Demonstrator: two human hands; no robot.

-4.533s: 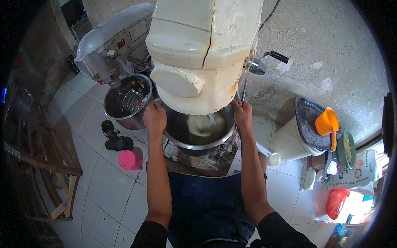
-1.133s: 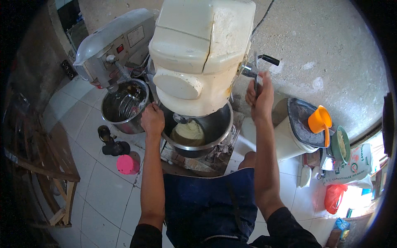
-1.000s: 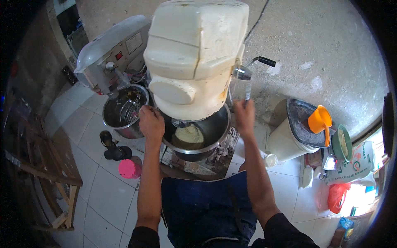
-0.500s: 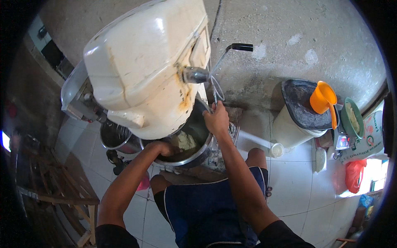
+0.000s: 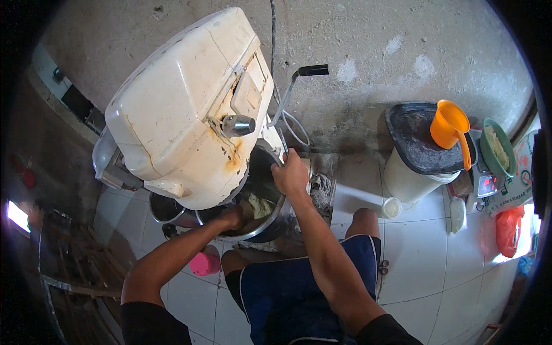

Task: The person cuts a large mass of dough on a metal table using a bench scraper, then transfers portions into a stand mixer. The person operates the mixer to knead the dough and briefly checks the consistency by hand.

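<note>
A worn cream mixer point(image 5: 172, 103) with rust stains and a black-handled lever point(image 5: 313, 70) stands over a large steel bowl point(image 5: 269, 224). My left hand point(image 5: 234, 216) reaches into the bowl beneath the mixer head, against pale dough point(image 5: 261, 207); its fingers are largely hidden. My right hand point(image 5: 292, 175) is closed on a thin metal bar point(image 5: 285, 150) at the bowl's right rim.
Left are another steel bowl point(image 5: 167, 214), a pink container point(image 5: 204, 264) and a dark wooden rack point(image 5: 80, 287). Right stand a white bucket point(image 5: 411, 187) with black tray point(image 5: 408, 132) and orange jug point(image 5: 445, 123), a green basin point(image 5: 497, 150) and a red bag point(image 5: 508, 230).
My left hand has moved from the bowl's left rim down inside it. My right hand, raised earlier, is lower at the right rim. The view has turned, showing the mixer's right side.
</note>
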